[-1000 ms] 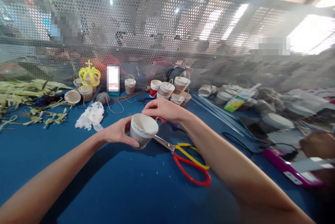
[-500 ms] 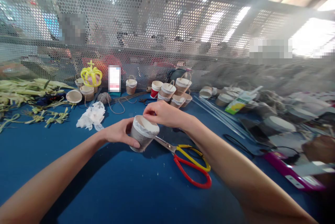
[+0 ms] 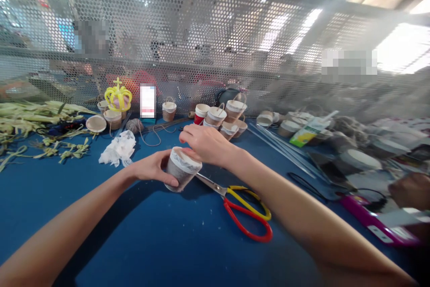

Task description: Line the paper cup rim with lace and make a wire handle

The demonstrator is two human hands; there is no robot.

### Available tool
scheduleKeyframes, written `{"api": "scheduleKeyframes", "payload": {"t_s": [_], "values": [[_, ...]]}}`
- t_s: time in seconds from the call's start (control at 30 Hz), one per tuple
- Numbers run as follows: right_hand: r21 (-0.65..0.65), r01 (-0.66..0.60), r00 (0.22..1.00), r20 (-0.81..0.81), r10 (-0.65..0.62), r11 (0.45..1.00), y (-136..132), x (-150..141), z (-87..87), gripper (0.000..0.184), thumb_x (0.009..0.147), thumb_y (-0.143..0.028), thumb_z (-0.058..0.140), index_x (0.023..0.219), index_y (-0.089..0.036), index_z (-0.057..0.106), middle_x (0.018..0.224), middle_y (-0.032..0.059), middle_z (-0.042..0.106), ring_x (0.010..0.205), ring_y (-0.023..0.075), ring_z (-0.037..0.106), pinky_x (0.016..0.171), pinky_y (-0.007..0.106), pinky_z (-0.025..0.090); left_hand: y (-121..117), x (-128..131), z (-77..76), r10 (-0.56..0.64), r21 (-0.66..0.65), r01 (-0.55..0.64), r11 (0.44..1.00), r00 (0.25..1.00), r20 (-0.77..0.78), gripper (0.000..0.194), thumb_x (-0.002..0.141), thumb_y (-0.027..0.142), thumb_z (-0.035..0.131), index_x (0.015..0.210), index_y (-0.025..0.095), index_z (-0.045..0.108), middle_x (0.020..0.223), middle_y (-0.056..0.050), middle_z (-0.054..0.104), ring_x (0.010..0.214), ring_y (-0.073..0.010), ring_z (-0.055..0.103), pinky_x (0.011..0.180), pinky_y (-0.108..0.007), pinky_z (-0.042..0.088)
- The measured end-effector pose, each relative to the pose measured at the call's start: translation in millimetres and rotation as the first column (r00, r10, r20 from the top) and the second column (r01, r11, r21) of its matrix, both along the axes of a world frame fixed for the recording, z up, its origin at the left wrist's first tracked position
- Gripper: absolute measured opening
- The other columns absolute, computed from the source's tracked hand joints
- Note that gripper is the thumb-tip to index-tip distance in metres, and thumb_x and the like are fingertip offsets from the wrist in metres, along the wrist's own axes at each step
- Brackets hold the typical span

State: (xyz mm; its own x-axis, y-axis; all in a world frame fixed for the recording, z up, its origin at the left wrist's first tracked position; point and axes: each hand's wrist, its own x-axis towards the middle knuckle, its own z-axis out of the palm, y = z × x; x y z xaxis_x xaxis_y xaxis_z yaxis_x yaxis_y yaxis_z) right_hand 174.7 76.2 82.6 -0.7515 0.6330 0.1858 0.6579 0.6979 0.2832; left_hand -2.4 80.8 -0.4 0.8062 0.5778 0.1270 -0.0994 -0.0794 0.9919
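My left hand [image 3: 157, 168] is wrapped round a tilted cup [image 3: 181, 174], its thumb along the near side. Grey covers the cup's body, and a white lace-like band runs round the rim. At the cup's far rim is my right hand [image 3: 204, 143], curled, with the thumb inside the mouth and the fingers beyond the edge. Its fingertips are partly hidden. Scissors [image 3: 220, 190] with one yellow and one red handle lie just right of the cup, their blade tips out of sight behind it.
Crumpled white lace [image 3: 118, 148] and a ball of grey twine [image 3: 135, 126] lie left. Small covered cups [image 3: 216, 116] stand along a perforated metal screen [image 3: 208, 23]. Clear rods [image 3: 285, 149], a purple power strip [image 3: 379, 222] and another person's hand [image 3: 408, 190] are at right.
My right hand has turned over the rim, its thumb now lower inside the mouth. The cup has shifted slightly left and tilted a little more in my left hand.
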Motion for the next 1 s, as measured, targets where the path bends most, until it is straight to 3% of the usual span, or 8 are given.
{"api": "scheduleKeyframes", "payload": {"t_s": [0.1,0.2,0.33,0.43,0.53,0.7,0.83,1.0], "values": [[-0.029,-0.018,1.000,-0.026,0.017,0.999,1,-3,3.5,0.020,0.079,-0.030,0.053,0.086,-0.013,0.057,0.086,0.0096,0.059,0.074,0.0190,0.052,0.057,0.028,0.035,0,0,0.5,-0.002,0.022,0.003,1.000,1.000,-0.015,0.065,0.056,0.020,0.076,0.113,0.014,0.046,0.102,-0.009,0.058,0.092,-0.0214,0.054,0.083,-0.037,0.040],[-0.199,-0.046,0.978,-0.208,0.004,0.979,2,-1,10.5,0.025,0.075,-0.033,0.058,0.088,-0.012,0.057,0.086,0.0082,0.059,0.072,0.0164,0.052,0.060,0.026,0.039,0,-1,0.5,0.014,0.043,-0.013,0.999,1.000,-0.027,0.067,0.056,0.020,0.076,0.114,0.014,0.045,0.105,-0.010,0.058,0.095,-0.0231,0.054,0.084,-0.039,0.040],[-0.345,-0.071,0.825,-0.548,-0.139,0.936,4,9,16.6,0.019,0.076,-0.027,0.055,0.086,-0.012,0.058,0.080,0.0050,0.060,0.069,0.0125,0.054,0.063,0.024,0.043,2,-2,0.4,0.042,0.059,-0.040,0.997,0.999,-0.028,0.066,0.055,0.020,0.077,0.112,0.015,0.045,0.108,-0.010,0.057,0.100,-0.0239,0.052,0.088,-0.041,0.038],[-0.424,-0.048,0.714,-0.648,-0.265,0.904,5,15,12.9,0.016,0.079,-0.021,0.047,0.085,-0.013,0.060,0.072,0.0026,0.061,0.063,0.0110,0.055,0.059,0.022,0.042,1,-3,2.1,0.045,0.050,-0.044,0.998,0.999,-0.023,0.063,0.054,0.018,0.077,0.109,0.015,0.047,0.106,-0.009,0.057,0.098,-0.0230,0.053,0.087,-0.039,0.039],[-0.485,-0.005,0.740,-0.590,-0.323,0.875,4,17,6.0,0.022,0.082,-0.026,0.045,0.082,-0.012,0.062,0.065,0.0026,0.062,0.058,0.0110,0.054,0.057,0.023,0.041,0,-2,4.6,0.039,0.055,-0.038,0.998,0.999,-0.012,0.063,0.054,0.018,0.077,0.109,0.015,0.047,0.105,-0.009,0.057,0.097,-0.0223,0.052,0.087,-0.038,0.039],[-0.503,-0.004,0.880,-0.413,-0.236,0.864,-1,13,-0.3,0.019,0.079,-0.027,0.052,0.077,-0.012,0.063,0.073,0.0043,0.064,0.063,0.0120,0.055,0.058,0.022,0.040,-1,-1,5.4,0.016,0.073,-0.015,0.997,1.000,-0.009,0.066,0.055,0.018,0.077,0.113,0.014,0.045,0.107,-0.011,0.057,0.097,-0.0229,0.053,0.086,-0.038,0.039],[-0.373,0.086,0.940,-0.276,-0.199,0.924,-3,6,-3.6,0.015,0.080,-0.021,0.050,0.073,-0.012,0.061,0.072,0.0044,0.062,0.063,0.0121,0.053,0.057,0.023,0.037,0,-1,3.3,0.032,0.109,-0.028,0.994,0.999,-0.042,0.063,0.057,0.021,0.076,0.112,0.014,0.046,0.106,-0.011,0.057,0.096,-0.0233,0.053,0.085,-0.039,0.040],[-0.215,0.176,0.969,-0.137,-0.208,0.961,-4,1,-6.9,0.016,0.081,-0.028,0.053,0.076,-0.014,0.061,0.079,0.0059,0.062,0.070,0.0160,0.054,0.056,0.024,0.034,1,-1,-0.4,0.058,0.133,-0.046,0.990,0.995,-0.083,0.067,0.057,0.021,0.076,0.115,0.015,0.043,0.109,-0.011,0.055,0.098,-0.0242,0.053,0.086,-0.041,0.039]]}}
